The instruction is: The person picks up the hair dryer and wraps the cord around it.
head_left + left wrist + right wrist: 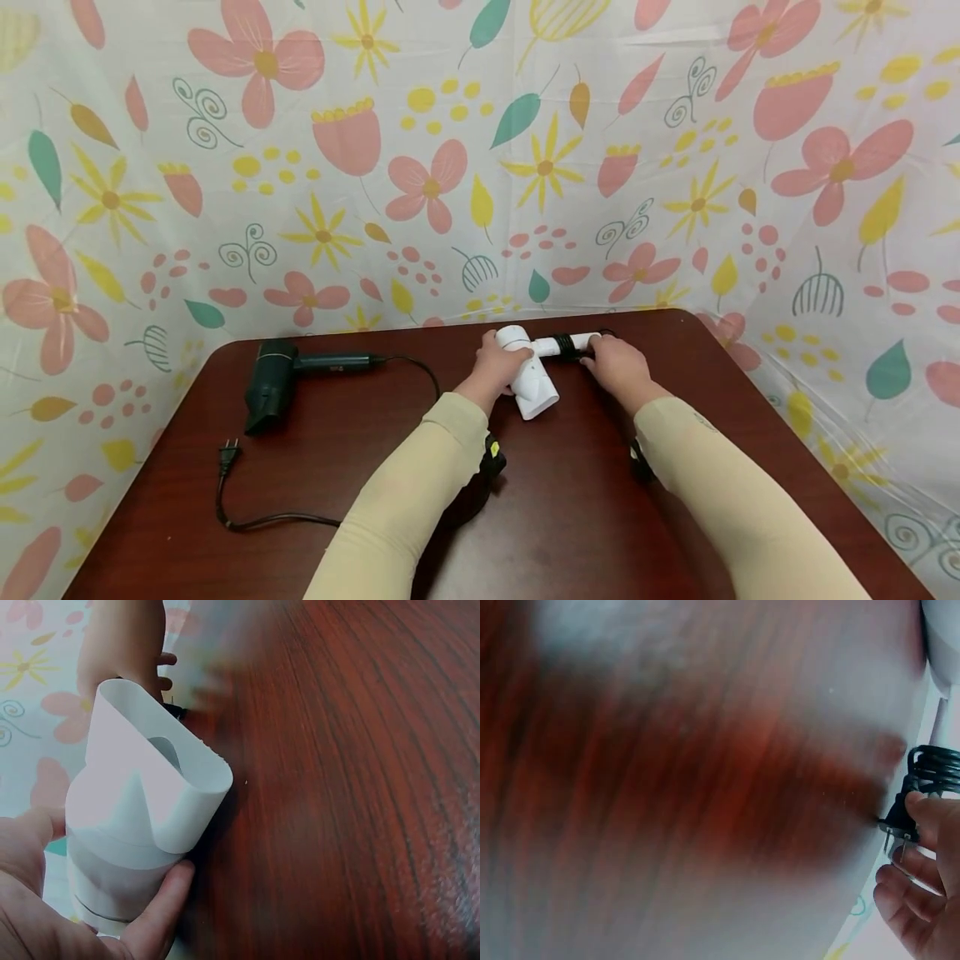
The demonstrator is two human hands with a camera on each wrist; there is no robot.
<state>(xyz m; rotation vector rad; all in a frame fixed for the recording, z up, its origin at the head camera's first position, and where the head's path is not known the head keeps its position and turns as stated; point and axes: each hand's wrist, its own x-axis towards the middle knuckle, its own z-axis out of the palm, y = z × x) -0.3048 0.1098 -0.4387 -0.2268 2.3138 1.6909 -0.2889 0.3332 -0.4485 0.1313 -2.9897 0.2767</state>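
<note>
A white hair dryer (534, 392) lies near the back of the table, its flat nozzle pointing toward me. My left hand (495, 368) grips its barrel, with thumb and fingers on opposite sides in the left wrist view. To the right extends the handle (585, 342), with a black cord (566, 346) coiled around it. My right hand (621, 371) is at the handle's end. In the right wrist view, its thumb and fingers pinch the cord's black plug (901, 817), whose two prongs stick out beside the fingers.
A dark green hair dryer (272, 385) lies at the back left. Its cord loops behind my left forearm, and its plug (228, 457) rests toward the table's left edge. A flower-patterned sheet (450, 167) hangs behind and beside the brown table (570, 517).
</note>
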